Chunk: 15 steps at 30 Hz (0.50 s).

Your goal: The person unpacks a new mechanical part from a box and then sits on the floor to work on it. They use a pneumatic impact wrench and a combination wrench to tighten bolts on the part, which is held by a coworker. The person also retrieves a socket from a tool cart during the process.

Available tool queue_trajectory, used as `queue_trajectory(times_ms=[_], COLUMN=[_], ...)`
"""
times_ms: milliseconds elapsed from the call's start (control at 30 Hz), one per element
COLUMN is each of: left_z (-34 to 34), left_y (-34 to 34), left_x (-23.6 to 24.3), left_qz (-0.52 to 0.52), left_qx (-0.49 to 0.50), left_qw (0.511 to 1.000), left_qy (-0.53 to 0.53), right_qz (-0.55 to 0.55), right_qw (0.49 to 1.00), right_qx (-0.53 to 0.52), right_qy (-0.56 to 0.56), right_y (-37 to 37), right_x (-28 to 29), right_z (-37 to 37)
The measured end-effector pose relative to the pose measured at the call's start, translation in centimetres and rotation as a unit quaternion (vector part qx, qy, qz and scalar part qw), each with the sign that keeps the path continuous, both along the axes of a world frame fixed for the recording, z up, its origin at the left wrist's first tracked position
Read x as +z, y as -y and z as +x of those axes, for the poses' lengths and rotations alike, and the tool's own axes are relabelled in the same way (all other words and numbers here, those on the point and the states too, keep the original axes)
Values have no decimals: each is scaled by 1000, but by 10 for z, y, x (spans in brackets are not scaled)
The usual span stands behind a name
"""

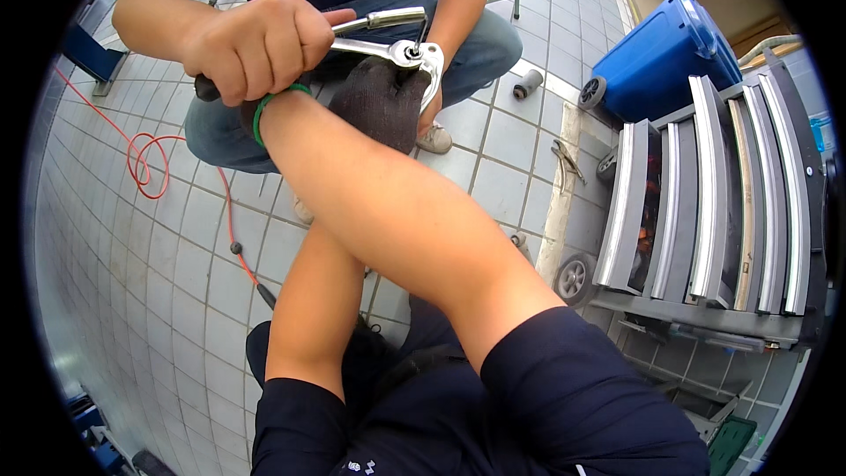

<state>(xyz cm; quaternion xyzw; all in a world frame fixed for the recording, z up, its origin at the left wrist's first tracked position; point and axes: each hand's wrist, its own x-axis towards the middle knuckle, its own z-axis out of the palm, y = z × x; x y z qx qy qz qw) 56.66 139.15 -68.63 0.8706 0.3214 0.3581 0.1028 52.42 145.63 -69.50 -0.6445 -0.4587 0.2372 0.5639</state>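
My bare forearms cross, the right over the left. My left hand, in a dark glove, is closed against a shiny silver metal part, its fingers under the head of a ratchet wrench. My right wrist, with a green glove cuff, ends behind a co-worker's bare fist, which hides my right hand's fingers. That fist is closed around the tool handles. A silver cylindrical tool with a thin bent rod lies just above the ratchet. The co-worker's other hand is at the metal part's lower end.
A co-worker in jeans crouches opposite me. At right stand a tool cabinet with opened drawers and a blue wheeled bin. Locking pliers and a metal cylinder lie on the tiles. An orange hose runs at left.
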Motion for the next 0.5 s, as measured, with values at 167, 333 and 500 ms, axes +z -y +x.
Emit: queue_trajectory(times_ms=[167,333,500], left_z=[-34,-46,-37], left_y=[-21,-52,-44], left_x=[-6,-8,-12], left_qz=[-32,-84,-95], left_qx=[-12,25,26], left_qw=[998,994,992], left_qy=[45,63,78], right_qz=[3,9,10], right_qw=[999,999,997], right_qx=[29,37,70], right_qy=[-29,-37,-43], right_y=[8,3,1], right_x=[0,4,4], right_z=[13,14,17])
